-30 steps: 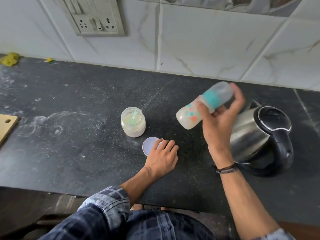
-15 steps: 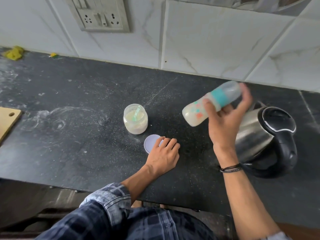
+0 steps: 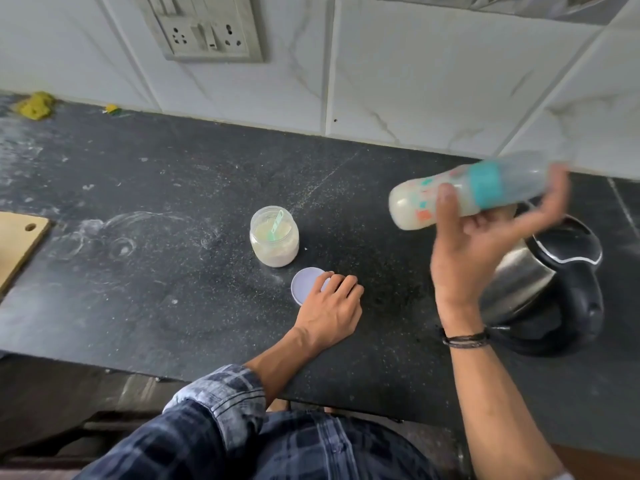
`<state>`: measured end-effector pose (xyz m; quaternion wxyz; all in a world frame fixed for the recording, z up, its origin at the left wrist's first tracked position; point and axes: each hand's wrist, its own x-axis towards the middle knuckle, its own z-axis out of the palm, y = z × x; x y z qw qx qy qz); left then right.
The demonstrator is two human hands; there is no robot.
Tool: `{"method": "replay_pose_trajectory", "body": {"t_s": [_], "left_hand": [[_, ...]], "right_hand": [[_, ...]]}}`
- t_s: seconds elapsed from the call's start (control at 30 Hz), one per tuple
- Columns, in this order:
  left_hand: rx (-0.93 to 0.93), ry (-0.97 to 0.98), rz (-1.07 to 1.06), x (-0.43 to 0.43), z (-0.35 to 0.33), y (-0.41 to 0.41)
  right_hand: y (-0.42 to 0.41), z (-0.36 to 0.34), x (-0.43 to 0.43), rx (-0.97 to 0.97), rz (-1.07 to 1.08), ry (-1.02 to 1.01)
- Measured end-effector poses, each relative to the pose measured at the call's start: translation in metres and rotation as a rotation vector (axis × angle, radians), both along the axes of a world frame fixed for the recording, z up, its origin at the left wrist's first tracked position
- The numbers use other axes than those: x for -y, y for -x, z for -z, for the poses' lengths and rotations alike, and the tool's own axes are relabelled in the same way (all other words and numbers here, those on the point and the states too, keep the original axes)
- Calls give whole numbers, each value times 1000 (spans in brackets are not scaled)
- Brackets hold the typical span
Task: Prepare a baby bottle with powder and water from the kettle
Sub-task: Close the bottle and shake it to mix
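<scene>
My right hand [image 3: 474, 244] holds the baby bottle [image 3: 464, 192] almost sideways above the counter, its base to the left and its capped end to the right. The bottle has a teal ring and holds milky liquid; it is motion-blurred. Under that hand stands the steel kettle [image 3: 540, 282] with its black lid and handle. An open powder jar [image 3: 274, 241] with a green scoop inside stands at the counter's middle. Its pale round lid [image 3: 306, 282] lies just in front, and the fingers of my left hand [image 3: 329, 313] rest flat on the lid's edge.
The black stone counter [image 3: 138, 289] is dusted with powder and ring marks. A wooden board's corner [image 3: 17, 244] shows at the left edge. A socket panel [image 3: 204, 29] sits on the tiled wall. Yellow scraps [image 3: 34, 105] lie at the far left back.
The bottle in my right hand has swung to the right and slightly up, more level than before. My left hand has stayed on the lid.
</scene>
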<state>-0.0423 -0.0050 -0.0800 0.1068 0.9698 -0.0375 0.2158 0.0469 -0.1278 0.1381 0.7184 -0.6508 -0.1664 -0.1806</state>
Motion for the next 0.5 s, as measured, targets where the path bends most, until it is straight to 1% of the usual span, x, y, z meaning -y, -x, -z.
{"method": "replay_pose_trajectory", "body": {"t_s": [0.07,0.1,0.2,0.27,0.33,0.37,0.47,0.5], "left_hand": [[7,3,2,-1,1,0],[11,7,1,-1,1,0],[-2,4,-5,0,0,0],[-7,-2,2,-1,0,0],[-2,3,6,-2,1,0],[0,5,8,-2,1,0],[-9,0,3,-1,0,0],[-11,-5,4,0,0,0]], "right_hand": [[-1,9,1,-39,-83,143],[3,7,1,-44,-85,145],[8,2,-1,38,19,-7],[5,1,-4,22,6,20],[1,11,-3,-39,-77,149],[3,11,-1,-53,-85,155],[8,0,1,59,1,25],[6,-1,1,76,19,24]]}}
